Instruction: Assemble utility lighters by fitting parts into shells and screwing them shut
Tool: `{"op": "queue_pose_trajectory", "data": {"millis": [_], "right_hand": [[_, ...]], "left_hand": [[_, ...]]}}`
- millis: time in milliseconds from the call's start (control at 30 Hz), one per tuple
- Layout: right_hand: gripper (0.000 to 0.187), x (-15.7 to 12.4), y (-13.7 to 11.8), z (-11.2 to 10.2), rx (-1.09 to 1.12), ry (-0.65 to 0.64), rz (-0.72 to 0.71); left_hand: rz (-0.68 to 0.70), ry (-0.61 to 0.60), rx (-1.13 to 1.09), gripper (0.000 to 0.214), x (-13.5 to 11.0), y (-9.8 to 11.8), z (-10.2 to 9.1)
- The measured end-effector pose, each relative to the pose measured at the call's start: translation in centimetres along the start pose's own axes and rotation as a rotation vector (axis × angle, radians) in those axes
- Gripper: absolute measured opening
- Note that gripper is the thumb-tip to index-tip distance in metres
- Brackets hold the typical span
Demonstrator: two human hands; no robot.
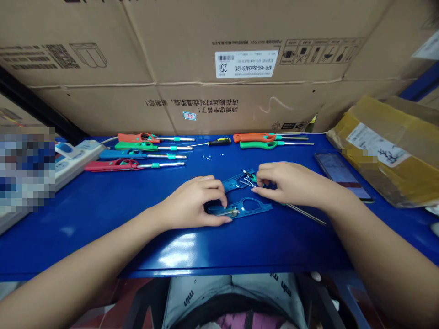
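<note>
An opened blue stick lighter lies on the blue table in two handle halves. My left hand [195,201] curls its thumb and fingers around the near handle half [252,206], in which a clear fuel tank [222,211] sits. The far handle half [236,180] lies just behind, partly covered by my left fingers. My right hand [291,183] is closed in a pinch at the far half's right end, by a small black-and-white igniter part [248,176] with thin wires. A metal lighter tube [305,214] sticks out from under that hand; its other end is hidden.
Several assembled stick lighters [137,146] lie at the back left, with two more lighters [257,141] at the back right. Between them is a yellow-black screwdriver [219,142]. A phone [343,176], a taped carton [387,151] and a power strip [75,157] flank the work area.
</note>
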State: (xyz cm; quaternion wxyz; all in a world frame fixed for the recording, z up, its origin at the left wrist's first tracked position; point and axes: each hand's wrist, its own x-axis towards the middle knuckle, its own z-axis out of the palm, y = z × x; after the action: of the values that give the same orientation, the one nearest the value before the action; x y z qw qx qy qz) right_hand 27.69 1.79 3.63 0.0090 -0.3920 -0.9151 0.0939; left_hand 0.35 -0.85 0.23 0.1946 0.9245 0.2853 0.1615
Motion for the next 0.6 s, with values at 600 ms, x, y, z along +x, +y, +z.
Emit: {"op": "queue_pose_trajectory", "data": {"millis": [600], "right_hand": [[0.025, -0.4, 0.0, -0.1, -0.033, 0.016, 0.078]], "left_hand": [[-0.222, 0.108, 0.089, 0.029, 0.1, -1.2, 0.5]]}}
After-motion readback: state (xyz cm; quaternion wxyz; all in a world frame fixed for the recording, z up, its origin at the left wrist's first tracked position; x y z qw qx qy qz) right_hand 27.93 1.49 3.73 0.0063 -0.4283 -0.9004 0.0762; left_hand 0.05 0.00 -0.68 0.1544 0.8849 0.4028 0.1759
